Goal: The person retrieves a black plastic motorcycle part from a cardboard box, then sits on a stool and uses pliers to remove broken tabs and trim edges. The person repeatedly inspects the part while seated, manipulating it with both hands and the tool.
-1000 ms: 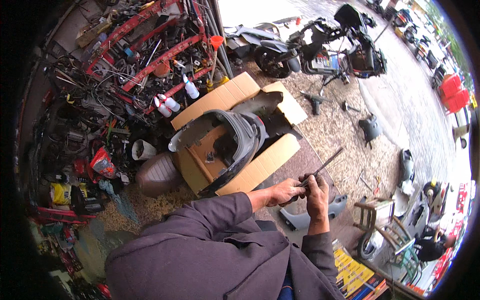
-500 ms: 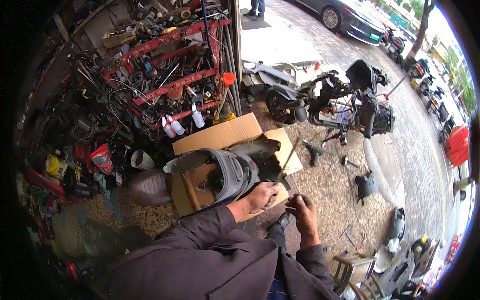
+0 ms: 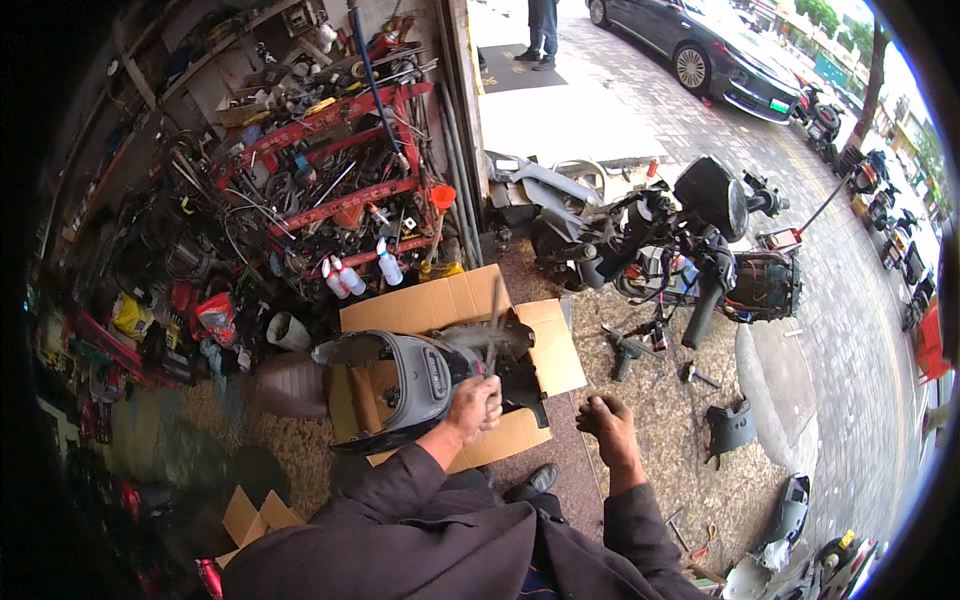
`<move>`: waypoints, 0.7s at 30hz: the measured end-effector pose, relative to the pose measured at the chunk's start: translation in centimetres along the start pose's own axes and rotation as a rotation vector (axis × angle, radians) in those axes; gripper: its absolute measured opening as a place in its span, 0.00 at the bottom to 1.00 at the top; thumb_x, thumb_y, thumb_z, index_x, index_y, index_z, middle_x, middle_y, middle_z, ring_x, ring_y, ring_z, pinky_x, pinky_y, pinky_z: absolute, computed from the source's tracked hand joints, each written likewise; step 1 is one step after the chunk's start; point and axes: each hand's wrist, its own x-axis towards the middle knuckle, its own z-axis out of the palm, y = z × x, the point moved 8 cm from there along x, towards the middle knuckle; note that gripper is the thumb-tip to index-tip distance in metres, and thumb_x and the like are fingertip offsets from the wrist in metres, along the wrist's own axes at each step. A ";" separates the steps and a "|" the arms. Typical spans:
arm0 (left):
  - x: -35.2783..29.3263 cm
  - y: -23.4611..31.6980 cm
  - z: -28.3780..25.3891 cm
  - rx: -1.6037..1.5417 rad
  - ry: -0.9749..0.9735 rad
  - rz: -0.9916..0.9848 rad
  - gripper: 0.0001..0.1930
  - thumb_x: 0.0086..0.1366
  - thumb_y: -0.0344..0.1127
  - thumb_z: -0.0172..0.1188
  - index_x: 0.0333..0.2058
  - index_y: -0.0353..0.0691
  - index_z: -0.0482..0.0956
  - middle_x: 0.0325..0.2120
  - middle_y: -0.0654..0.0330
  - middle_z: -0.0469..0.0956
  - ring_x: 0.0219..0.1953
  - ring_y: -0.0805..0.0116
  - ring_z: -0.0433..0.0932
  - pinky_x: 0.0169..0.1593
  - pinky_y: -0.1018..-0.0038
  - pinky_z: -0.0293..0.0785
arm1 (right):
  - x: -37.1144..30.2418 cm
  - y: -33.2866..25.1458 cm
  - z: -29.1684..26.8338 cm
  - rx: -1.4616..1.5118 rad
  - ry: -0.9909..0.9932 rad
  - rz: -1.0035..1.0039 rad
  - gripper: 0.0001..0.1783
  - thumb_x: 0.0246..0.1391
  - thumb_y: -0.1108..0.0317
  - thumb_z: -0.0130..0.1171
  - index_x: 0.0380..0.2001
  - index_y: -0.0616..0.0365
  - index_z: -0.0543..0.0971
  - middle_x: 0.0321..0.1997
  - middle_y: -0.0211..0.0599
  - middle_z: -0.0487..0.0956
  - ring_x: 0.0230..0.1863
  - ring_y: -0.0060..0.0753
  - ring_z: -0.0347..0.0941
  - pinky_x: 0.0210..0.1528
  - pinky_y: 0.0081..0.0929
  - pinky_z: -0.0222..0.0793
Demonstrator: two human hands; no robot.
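Showed smooth, matt paper board on the cardboard box (image 3: 425, 305), and smooth, satin plastic on the grey panel (image 3: 414, 392). Blurred too much on the thin rod (image 3: 494, 322) to tell. Looked like matt cloth at the sleeves (image 3: 640, 525). Had a ribbed, leather-like cover on the seat (image 3: 290, 385). Wore scuffed paint over metal on the red rack (image 3: 345, 207). Looked smooth and plastic at the spray bottles (image 3: 389, 265) and funnel (image 3: 442, 197). Spread rough and speckled across the floor (image 3: 690, 440). Gleamed with glossy paint on the car (image 3: 740, 65).

My left hand (image 3: 475, 408) grips a thin rod (image 3: 494, 320) pointing to twelve o'clock; from my curled right hand (image 3: 608, 425), a scooter (image 3: 712, 282) stands at one o'clock.
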 end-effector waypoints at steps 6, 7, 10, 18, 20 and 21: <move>0.0 2.1 -2.3 0.005 0.063 0.056 0.17 0.70 0.42 0.49 0.20 0.52 0.59 0.12 0.72 0.53 0.11 0.79 0.52 0.14 0.79 0.48 | 1.5 0.2 2.5 -0.034 -0.064 -0.017 0.19 0.62 0.63 0.58 0.45 0.72 0.76 0.36 0.38 0.80 0.32 0.27 0.77 0.37 0.27 0.75; -0.1 2.1 -2.5 0.011 0.059 0.052 0.17 0.70 0.41 0.48 0.20 0.51 0.59 0.12 0.72 0.53 0.11 0.79 0.52 0.14 0.79 0.47 | 1.2 1.0 2.9 -0.052 -0.069 0.031 0.19 0.62 0.62 0.58 0.45 0.71 0.76 0.36 0.39 0.80 0.32 0.28 0.78 0.37 0.26 0.75; -0.4 2.3 -2.6 0.023 0.084 0.035 0.17 0.70 0.41 0.47 0.20 0.51 0.59 0.13 0.71 0.54 0.12 0.79 0.52 0.14 0.79 0.47 | 0.5 2.0 4.1 -0.075 -0.154 0.096 0.20 0.63 0.60 0.58 0.46 0.70 0.76 0.37 0.39 0.80 0.34 0.30 0.79 0.37 0.26 0.75; 1.8 -1.9 2.3 0.248 0.022 0.026 0.19 0.71 0.41 0.50 0.20 0.53 0.60 0.12 0.74 0.52 0.10 0.80 0.53 0.12 0.79 0.48 | -0.1 -0.5 -1.8 -0.288 -0.214 -0.074 0.23 0.62 0.51 0.57 0.29 0.63 0.78 0.24 0.30 0.77 0.27 0.22 0.73 0.32 0.27 0.71; 2.5 -4.6 4.4 0.369 -0.033 -0.020 0.18 0.73 0.39 0.49 0.20 0.51 0.61 0.12 0.73 0.53 0.10 0.82 0.51 0.12 0.80 0.46 | -0.6 0.2 -6.2 -0.257 -0.155 -0.058 0.21 0.61 0.54 0.57 0.26 0.63 0.77 0.23 0.30 0.76 0.26 0.22 0.73 0.30 0.27 0.70; 2.9 -6.4 5.1 0.435 -0.007 -0.055 0.17 0.73 0.39 0.49 0.22 0.50 0.62 0.11 0.73 0.52 0.10 0.82 0.50 0.12 0.80 0.45 | -0.8 0.8 -8.9 -0.278 -0.126 -0.022 0.20 0.61 0.54 0.58 0.30 0.65 0.78 0.25 0.33 0.78 0.27 0.23 0.74 0.30 0.27 0.71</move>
